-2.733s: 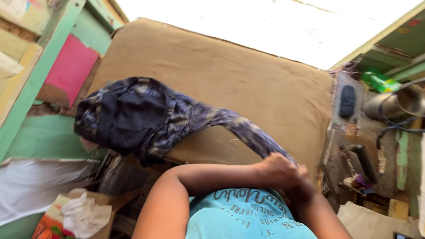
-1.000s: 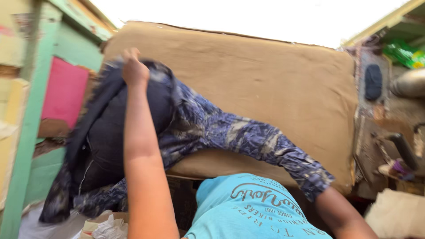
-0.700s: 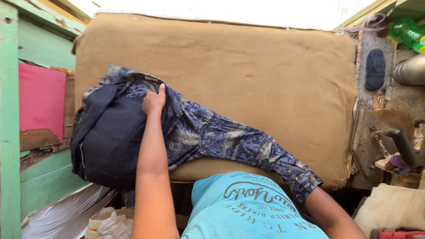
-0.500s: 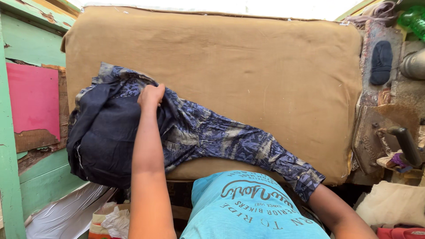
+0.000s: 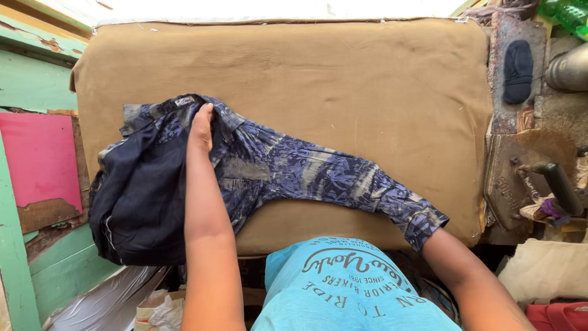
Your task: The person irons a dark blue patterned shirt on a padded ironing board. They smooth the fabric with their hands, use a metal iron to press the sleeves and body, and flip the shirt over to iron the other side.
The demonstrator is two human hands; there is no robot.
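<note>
Head view: the shirt (image 5: pixel 257 171) was being spread on the padded table (image 5: pixel 343 79), its collar pinched by the left hand (image 5: pixel 201 125). The right hand was hidden under the cuff, its grip impossible to tell; smoothing the sleeve flat seemed the next need

Right hand is tucked behind the shirt (image 5: pixel 275 178) cuff, so no telling what its grip is doing. Left hand (image 5: pixel 201 129) fingertips sink into the folds, and the green bottle (image 5: pixel 566 13) gets chopped by the corner.

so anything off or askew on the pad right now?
The blue patterned shirt lies crooked on the tan padded board: its body bunches and hangs over the left edge, one sleeve stretched diagonally. The left hand rests near the collar; the right hand is hidden behind the cuff.
</note>
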